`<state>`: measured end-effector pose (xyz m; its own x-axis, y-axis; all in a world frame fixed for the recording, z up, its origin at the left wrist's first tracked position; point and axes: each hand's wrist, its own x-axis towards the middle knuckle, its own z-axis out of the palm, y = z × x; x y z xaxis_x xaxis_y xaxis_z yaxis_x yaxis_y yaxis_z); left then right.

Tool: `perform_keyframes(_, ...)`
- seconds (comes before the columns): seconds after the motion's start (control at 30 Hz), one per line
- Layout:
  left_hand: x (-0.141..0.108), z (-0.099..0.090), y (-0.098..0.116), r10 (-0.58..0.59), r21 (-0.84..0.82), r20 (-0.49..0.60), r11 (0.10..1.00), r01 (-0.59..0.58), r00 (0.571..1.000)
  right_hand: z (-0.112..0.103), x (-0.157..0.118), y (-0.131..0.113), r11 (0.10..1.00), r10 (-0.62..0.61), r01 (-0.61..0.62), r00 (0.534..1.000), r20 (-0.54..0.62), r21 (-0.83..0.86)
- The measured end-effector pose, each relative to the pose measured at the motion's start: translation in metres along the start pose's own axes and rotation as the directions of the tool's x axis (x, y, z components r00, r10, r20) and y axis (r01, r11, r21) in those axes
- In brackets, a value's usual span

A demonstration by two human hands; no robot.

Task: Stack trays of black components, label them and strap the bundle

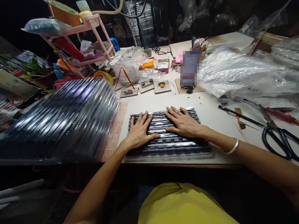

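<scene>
A clear plastic tray with rows of small black parts lies on the white work board in front of me. Flat on its left half rests my left hand, fingers spread and thumb pointing right. My right hand lies on the right half, also with its fingers apart; a silver bangle circles that wrist. Both palms hide parts of the rows beneath. To the left stands a tall, slanting stack of similar ridged trays, blurred toward its lower edge.
At the right lie black-handled scissors, a thin black tool and a small brush. Crumpled clear plastic bags spread behind them. A pink rack rises at the back left. Small flat blocks sit beyond the tray.
</scene>
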<state>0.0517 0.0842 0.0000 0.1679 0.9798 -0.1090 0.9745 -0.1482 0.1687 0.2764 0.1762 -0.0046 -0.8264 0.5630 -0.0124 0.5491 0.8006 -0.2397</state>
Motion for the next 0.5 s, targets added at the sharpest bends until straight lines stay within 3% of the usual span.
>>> perform_keyframes(0.1, -0.001, 0.001, 0.0, -0.045, -0.005, -0.035, 0.999, 0.045, 0.998, -0.003, -0.001, -0.001, 1.0, 0.019, -0.019, 0.999, -0.034, 0.008)
perform_keyframes(0.2, 0.0, 0.003, 0.001, -0.059, 0.004, -0.047, 0.998, 0.059, 0.997, -0.007, 0.002, 0.0, 1.0, 0.026, -0.026, 1.0, 0.005, 0.013)
perform_keyframes(0.4, 0.008, -0.001, 0.006, -0.078, -0.011, 0.011, 0.997, 0.078, 0.997, -0.013, 0.007, 0.008, 0.997, 0.01, -0.013, 0.999, 0.04, 0.073)
perform_keyframes(0.5, 0.014, -0.003, 0.012, -0.099, -0.053, 0.016, 0.994, 0.099, 0.995, -0.014, 0.002, 0.019, 0.984, 0.153, -0.145, 0.985, -0.074, 0.102)
